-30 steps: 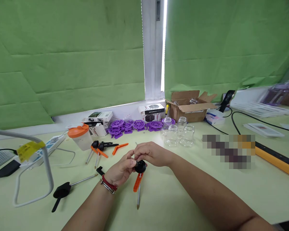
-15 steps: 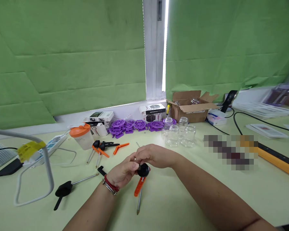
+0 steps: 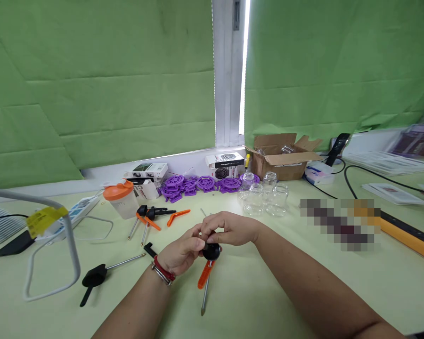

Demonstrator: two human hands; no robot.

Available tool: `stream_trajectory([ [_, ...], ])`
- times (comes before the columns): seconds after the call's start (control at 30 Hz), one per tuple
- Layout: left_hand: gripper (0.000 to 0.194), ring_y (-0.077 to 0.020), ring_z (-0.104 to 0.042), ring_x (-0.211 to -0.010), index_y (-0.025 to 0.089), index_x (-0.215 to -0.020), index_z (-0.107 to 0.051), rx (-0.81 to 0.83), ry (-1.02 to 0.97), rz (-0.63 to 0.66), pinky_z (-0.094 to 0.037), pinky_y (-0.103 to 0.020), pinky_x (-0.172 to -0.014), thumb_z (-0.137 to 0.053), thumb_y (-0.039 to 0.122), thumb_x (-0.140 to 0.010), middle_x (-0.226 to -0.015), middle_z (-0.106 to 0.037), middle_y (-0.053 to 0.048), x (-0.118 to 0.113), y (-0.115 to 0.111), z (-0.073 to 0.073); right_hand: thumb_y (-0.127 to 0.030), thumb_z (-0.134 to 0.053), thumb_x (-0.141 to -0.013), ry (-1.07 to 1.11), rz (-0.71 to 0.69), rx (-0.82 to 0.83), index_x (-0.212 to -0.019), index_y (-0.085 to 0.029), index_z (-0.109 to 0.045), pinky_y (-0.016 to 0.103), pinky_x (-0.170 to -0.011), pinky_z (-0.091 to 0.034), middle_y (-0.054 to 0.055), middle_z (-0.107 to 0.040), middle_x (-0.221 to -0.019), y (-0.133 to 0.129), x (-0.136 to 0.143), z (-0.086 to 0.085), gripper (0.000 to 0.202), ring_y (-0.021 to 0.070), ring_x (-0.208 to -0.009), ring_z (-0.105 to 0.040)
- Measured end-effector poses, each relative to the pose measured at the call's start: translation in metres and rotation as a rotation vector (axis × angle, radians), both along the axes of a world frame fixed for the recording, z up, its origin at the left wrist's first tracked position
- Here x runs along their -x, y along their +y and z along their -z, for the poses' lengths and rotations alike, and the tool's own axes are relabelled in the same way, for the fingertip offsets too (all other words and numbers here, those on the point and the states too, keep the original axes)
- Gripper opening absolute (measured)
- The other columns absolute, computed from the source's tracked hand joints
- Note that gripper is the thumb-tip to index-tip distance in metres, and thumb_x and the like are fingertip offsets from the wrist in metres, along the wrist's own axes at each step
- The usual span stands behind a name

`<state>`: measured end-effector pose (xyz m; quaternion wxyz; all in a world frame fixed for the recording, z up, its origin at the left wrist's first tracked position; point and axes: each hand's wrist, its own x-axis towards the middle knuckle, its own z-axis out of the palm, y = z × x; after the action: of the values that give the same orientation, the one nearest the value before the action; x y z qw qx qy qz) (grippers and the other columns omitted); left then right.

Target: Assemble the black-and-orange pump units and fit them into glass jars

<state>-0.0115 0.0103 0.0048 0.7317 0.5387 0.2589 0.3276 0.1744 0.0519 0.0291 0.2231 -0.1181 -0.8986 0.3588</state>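
Both hands meet over a black round piece (image 3: 211, 252) that has an orange lever (image 3: 205, 274) and a thin metal rod (image 3: 205, 296) extending down toward me. My left hand (image 3: 183, 252), with a red band and bracelet at the wrist, grips the black piece from the left, thumb on its upper edge. From above, my right hand (image 3: 231, 229) has its fingers curled and pinched at the top of the same piece; the contact point is partly hidden. A small black lever (image 3: 150, 249) lies beside my left wrist. Further left rests a similar black piece with a metal rod (image 3: 94, 276).
Black-and-orange parts (image 3: 150, 214) lie behind my left hand, near an orange-lidded cup (image 3: 122, 200). Purple rings (image 3: 189, 185), glass jars (image 3: 257, 197) and an open cardboard box (image 3: 284, 165) stand at the back. A grey bent tube (image 3: 74, 254) arches at left.
My right hand's thumb and fingertips have shifted slightly down onto the top of the black piece. The view has moved a little; my left hand keeps its grip.
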Motion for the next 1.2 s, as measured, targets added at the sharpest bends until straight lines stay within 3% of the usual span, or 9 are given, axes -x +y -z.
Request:
stream_trajectory([
  [0.27, 0.049, -0.0231, -0.054, -0.086, 0.017, -0.099, -0.056, -0.014, 0.012, 0.021, -0.039, -0.035, -0.074, -0.068, 0.043, -0.06, -0.088, -0.059, -0.007, -0.002, -0.001, 0.0, -0.015, -0.051, -0.081, -0.044, 0.017, 0.04, -0.085, -0.017, -0.064, 0.025, -0.08, -0.044, 0.004, -0.061, -0.09, 0.001, 0.004, 0.0, 0.013, 0.0129, -0.085, -0.056],
  [0.5, 0.05, -0.024, -0.054, -0.088, 0.016, -0.098, -0.055, -0.018, 0.008, 0.018, -0.039, -0.034, -0.072, -0.068, 0.043, -0.058, -0.089, -0.058, -0.007, -0.002, -0.001, 0.0, -0.02, -0.059, -0.078, 0.028, 0.015, 0.165, -0.082, -0.015, -0.065, 0.025, -0.078, -0.045, 0.004, -0.062, -0.089, 0.003, 0.004, 0.006, 0.009, 0.0129, -0.083, -0.057],
  [0.73, 0.047, -0.0227, -0.054, -0.085, 0.016, -0.096, -0.053, -0.013, 0.01, 0.028, -0.037, -0.032, -0.07, -0.067, 0.043, -0.059, -0.087, -0.058, -0.006, -0.003, -0.001, 0.0, -0.024, -0.063, -0.076, 0.009, 0.029, 0.169, -0.082, -0.016, -0.065, 0.024, -0.075, -0.046, 0.003, -0.061, -0.087, 0.006, 0.004, 0.009, 0.01, 0.0119, -0.078, -0.056],
  [1.0, 0.05, -0.0254, -0.055, -0.091, 0.016, -0.099, -0.052, 0.018, 0.001, 0.017, -0.038, -0.036, -0.077, -0.068, 0.041, -0.058, -0.091, -0.057, -0.007, 0.0, 0.001, 0.003, -0.028, -0.07, -0.069, 0.126, 0.036, 0.243, -0.075, -0.014, -0.064, 0.024, -0.068, -0.045, 0.001, -0.057, -0.076, 0.008, 0.005, 0.015, 0.017, 0.0095, -0.066, -0.051],
  [1.2, 0.046, -0.0243, -0.055, -0.09, 0.016, -0.099, -0.054, -0.01, -0.028, 0.049, -0.039, -0.035, -0.077, -0.067, 0.04, -0.062, -0.092, -0.059, -0.007, 0.001, 0.002, 0.005, -0.031, -0.07, -0.069, 0.123, 0.017, 0.232, -0.077, -0.015, -0.067, 0.027, -0.075, -0.046, 0.003, -0.062, -0.08, 0.007, 0.005, 0.012, 0.018, 0.0129, -0.075, -0.056],
])
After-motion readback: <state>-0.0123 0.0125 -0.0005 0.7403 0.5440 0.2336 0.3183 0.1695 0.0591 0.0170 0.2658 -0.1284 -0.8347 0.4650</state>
